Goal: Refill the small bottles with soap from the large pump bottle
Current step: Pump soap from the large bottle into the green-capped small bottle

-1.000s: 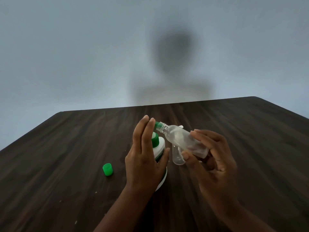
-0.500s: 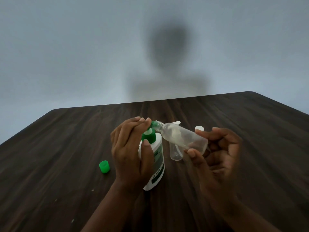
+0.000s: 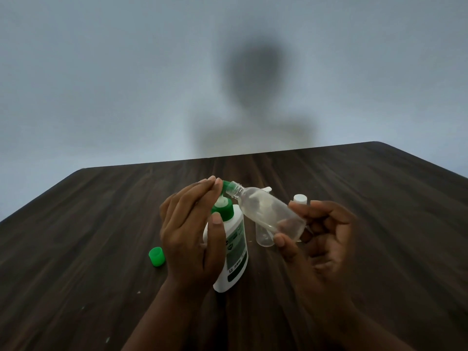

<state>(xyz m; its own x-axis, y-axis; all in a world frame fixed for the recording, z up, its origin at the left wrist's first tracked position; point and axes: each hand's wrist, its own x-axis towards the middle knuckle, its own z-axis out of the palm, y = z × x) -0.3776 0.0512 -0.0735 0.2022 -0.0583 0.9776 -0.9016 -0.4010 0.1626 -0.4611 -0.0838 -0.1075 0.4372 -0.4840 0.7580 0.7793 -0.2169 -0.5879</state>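
Backdrop: a plain grey-blue wall (image 3: 101, 84) fills the upper half of the frame, with my shadow (image 3: 253, 67) blurred at its centre.
Surface: the dark wood table (image 3: 379, 224) spreads across the lower half.
Soap source: the large pump bottle (image 3: 236, 249) stands upright at centre, kept on the table so a downward push has something firm under it.
Spout: the green pump head (image 3: 226, 184) points right and meets the mouth of the bottle I am filling.
Bottle being filled: the small clear bottle (image 3: 268, 211) is just right of centre, off the table. It is tilted with its open neck up-left at the spout so soap should run straight in, and it looks nearly empty.
Left hand: my left hand (image 3: 190, 229) is spread, not clenched. Its fingers (image 3: 202, 191) lie nearly straight on top of the pump head, and its thumb (image 3: 217, 224) rests flat against the big bottle's shoulder to steady it.
Right hand: my right hand (image 3: 319, 239) grasps the small clear bottle near its base, thumb (image 3: 283, 243) below and fingers (image 3: 304, 206) curled over the far side, so I can angle the neck.
Waiting: a second small bottle (image 3: 264, 236) stands upright just behind, partly hidden. A white cap (image 3: 300, 198) shows above my right fingers; I cannot tell what it sits on.
Loose cap: a green cap (image 3: 157, 256) lies on the table left of my left hand, out of the way.
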